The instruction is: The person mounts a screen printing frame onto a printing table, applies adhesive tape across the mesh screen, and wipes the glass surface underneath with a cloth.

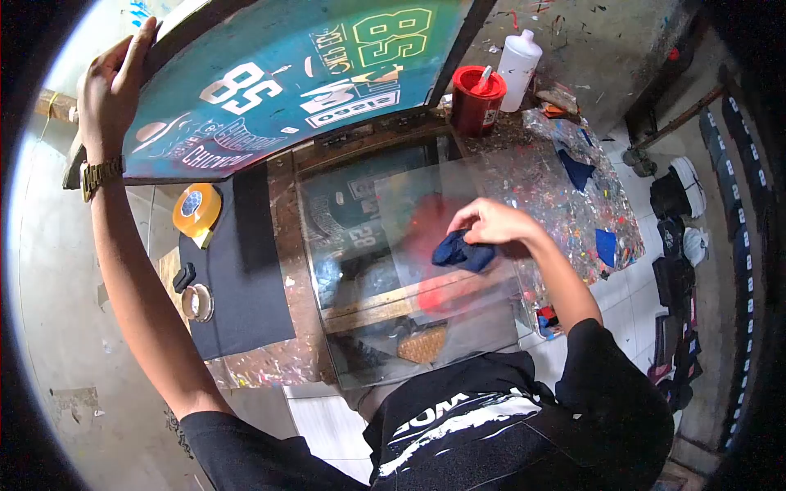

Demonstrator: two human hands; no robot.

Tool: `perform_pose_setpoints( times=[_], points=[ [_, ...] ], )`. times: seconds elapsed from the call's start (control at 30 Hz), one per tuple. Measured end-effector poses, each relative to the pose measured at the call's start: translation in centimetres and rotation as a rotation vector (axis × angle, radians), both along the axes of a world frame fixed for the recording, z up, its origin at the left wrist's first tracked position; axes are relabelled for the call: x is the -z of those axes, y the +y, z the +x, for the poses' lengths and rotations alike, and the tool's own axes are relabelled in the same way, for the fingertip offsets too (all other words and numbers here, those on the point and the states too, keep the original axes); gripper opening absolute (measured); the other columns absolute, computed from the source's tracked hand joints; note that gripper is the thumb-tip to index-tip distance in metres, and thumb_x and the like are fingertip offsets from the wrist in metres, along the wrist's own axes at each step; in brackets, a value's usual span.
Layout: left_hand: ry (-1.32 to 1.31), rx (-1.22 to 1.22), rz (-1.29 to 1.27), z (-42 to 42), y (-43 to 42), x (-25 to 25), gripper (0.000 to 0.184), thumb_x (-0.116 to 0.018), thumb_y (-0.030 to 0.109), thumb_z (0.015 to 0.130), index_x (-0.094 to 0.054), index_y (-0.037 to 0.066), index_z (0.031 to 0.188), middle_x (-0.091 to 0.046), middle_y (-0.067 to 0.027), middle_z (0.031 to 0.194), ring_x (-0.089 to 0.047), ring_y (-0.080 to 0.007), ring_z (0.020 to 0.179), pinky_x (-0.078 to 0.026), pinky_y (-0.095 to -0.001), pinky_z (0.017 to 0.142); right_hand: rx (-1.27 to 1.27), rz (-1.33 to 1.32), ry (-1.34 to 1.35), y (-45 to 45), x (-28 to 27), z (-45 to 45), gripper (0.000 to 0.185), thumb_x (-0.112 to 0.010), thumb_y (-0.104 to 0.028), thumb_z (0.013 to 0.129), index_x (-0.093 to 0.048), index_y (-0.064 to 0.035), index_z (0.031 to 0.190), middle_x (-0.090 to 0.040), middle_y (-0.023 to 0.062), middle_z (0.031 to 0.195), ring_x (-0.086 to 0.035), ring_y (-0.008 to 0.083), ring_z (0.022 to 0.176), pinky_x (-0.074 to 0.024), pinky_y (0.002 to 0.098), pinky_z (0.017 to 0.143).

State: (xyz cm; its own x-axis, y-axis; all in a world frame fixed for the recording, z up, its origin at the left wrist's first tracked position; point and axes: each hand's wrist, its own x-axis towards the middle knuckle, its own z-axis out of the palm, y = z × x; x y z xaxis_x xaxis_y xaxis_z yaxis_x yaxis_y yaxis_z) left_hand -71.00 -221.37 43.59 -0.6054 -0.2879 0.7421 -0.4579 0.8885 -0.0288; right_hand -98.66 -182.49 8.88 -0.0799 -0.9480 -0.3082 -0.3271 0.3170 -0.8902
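Note:
A framed printing screen (286, 90) with number and letter designs is tilted up at the upper left. My left hand (115, 86), with a watch on its wrist, is closed on the upper left edge of that frame. Below the raised screen lies a glass plate (360, 286) that reflects the designs, with a reddish smear on it. My right hand (491, 222) pinches a crumpled dark blue cloth (465, 252) over the right part of the glass.
A red tub (476, 105) and a white bottle (519, 69) stand behind the glass. Left of it lie a dark sheet (246, 278), a yellow tape roll (196, 209) and a small round container (196, 303). Blue scraps (576, 169) lie on the paint-spattered table (540, 196).

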Motion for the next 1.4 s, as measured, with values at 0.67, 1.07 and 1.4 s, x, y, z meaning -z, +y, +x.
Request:
perform_pose_setpoints(
  times=[0.67,1.07,1.4],
  points=[
    [0.035,0.14,-0.079,0.3,-3.0,-0.1,0.047,-0.048,0.053,0.103,-0.069,0.022,0.131,-0.076,-0.0116,0.104,-0.07,-0.0141,0.091,-0.052,-0.0297,0.082,0.096,-0.482,1.126,0.2,7.3,7.1,0.038,-0.06,-0.012,0.089,-0.064,0.0035,0.125,-0.061,0.0234,0.135,-0.059,0.0377,0.126,-0.0519,0.0427,0.102],
    [-0.052,-0.057,0.162,0.5,-0.4,-0.4,0.044,-0.049,0.042,0.105,-0.067,0.014,0.133,-0.075,-0.0099,0.116,-0.065,-0.0104,0.102,-0.049,-0.0261,0.091,-0.172,-0.467,0.785,-4.5,7.3,2.4,0.044,-0.06,-0.013,0.086,-0.066,-0.0048,0.129,-0.06,0.0136,0.141,-0.056,0.0326,0.131,-0.0462,0.0409,0.11],
    [-0.054,0.099,0.01,1.2,-3.6,-0.3,0.045,-0.046,0.039,0.108,-0.063,0.011,0.138,-0.071,-0.0091,0.127,-0.066,-0.0124,0.107,-0.05,-0.0254,0.093,-0.079,-0.477,0.751,-0.2,7.1,4.1,0.041,-0.058,-0.019,0.089,-0.067,-0.0051,0.126,-0.064,0.0103,0.134,-0.06,0.0295,0.124,-0.0427,0.043,0.112]
  ],
)
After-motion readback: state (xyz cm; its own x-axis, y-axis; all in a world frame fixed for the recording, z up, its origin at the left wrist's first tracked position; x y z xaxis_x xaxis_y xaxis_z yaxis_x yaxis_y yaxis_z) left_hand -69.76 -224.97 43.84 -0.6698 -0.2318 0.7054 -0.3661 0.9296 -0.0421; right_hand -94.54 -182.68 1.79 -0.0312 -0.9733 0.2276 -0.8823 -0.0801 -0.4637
